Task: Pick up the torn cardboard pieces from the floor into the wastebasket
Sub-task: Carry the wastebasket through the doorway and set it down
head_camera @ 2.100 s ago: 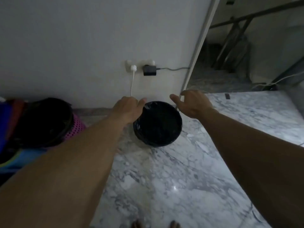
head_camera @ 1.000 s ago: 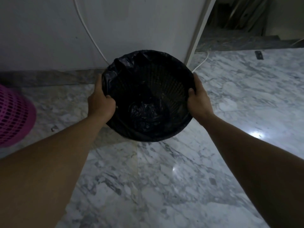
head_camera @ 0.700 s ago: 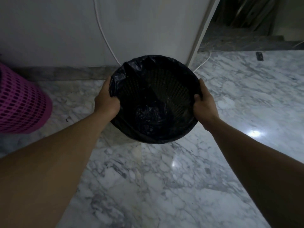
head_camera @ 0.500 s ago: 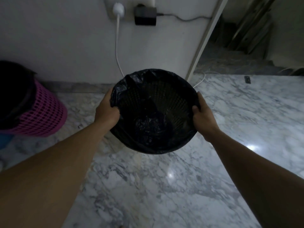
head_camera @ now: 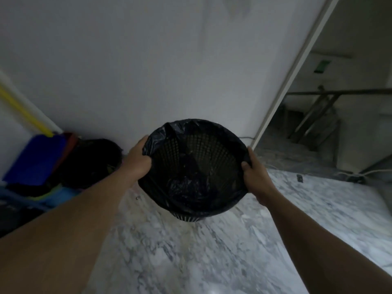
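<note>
The wastebasket [head_camera: 212, 149], a dark plastic mesh tub lined with a black bag [head_camera: 182, 187], is held between both hands with its mouth tipped toward the camera. The liner folds over the rim all round and lies crumpled at the bottom. A strip of the slatted base shows under the liner's edge; whether that base touches the floor cannot be told.

The left hand [head_camera: 137, 160] grips the basket's left rim, thumb hooked inside over the bag and fingers curled round the outside. The right hand [head_camera: 254, 175] clamps the right rim the same way, thumb inside.

Below the basket spreads a grey-veined marble floor [head_camera: 191, 251], and behind it stands a plain pale wall [head_camera: 148, 71]. Left of the basket, against that wall, sits a dark rounded heap [head_camera: 93, 162], with a blue sheet [head_camera: 34, 160] and a yellow pole [head_camera: 23, 111] further left. Right of the basket runs a white door frame [head_camera: 292, 71], beyond it a stair railing [head_camera: 339, 92].
</note>
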Action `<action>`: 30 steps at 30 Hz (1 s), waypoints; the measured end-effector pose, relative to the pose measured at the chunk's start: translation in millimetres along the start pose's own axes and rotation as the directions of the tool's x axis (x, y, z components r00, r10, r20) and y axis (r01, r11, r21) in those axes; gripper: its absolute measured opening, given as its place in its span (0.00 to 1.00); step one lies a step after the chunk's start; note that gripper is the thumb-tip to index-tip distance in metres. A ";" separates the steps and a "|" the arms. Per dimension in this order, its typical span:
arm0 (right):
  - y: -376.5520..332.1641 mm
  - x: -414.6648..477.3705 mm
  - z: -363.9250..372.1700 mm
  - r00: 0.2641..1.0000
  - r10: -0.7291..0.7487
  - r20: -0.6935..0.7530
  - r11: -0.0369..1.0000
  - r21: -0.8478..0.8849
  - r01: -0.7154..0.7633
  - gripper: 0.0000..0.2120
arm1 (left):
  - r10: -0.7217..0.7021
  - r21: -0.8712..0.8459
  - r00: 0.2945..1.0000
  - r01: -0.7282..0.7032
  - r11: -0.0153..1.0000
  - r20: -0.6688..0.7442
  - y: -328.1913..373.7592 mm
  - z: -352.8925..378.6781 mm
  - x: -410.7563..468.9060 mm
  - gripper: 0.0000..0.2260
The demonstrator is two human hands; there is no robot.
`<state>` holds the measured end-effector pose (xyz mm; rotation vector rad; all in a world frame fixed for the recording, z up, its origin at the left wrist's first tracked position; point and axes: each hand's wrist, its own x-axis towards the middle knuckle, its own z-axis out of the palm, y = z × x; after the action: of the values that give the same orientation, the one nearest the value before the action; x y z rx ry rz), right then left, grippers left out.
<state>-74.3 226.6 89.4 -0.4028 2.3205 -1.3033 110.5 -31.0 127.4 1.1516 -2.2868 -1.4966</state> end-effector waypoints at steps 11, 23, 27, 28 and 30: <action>-209.9 -93.5 18.4 0.966 -0.216 0.141 0.972 0.129 0.199 0.27 | -0.087 -0.261 0.969 0.025 0.965 -0.229 68.7 -187.3 -134.8 0.33; -379.8 -181.9 116.3 0.648 -0.468 0.601 0.872 0.195 0.449 0.28 | -0.309 -0.442 0.681 -0.024 0.897 -0.664 63.1 -332.9 -342.1 0.33; -411.3 -248.2 162.8 0.477 -0.560 0.677 0.802 0.299 0.517 0.26 | -0.371 -0.467 0.535 -0.050 0.883 -0.759 48.4 -349.8 -437.7 0.32; -417.0 -269.9 174.0 0.442 -0.566 0.696 0.793 0.313 0.524 0.27 | -0.387 -0.472 0.487 -0.061 0.880 -0.783 44.6 -351.5 -465.9 0.32; -427.3 -319.2 197.6 0.327 -0.581 0.745 0.762 0.357 0.540 0.27 | -0.425 -0.490 0.374 -0.096 0.866 -0.825 39.8 -352.0 -528.4 0.30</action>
<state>315.6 9.4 442.0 -1.5668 1.3054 -1.0341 636.8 89.5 463.7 1.5326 -0.9604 -0.9004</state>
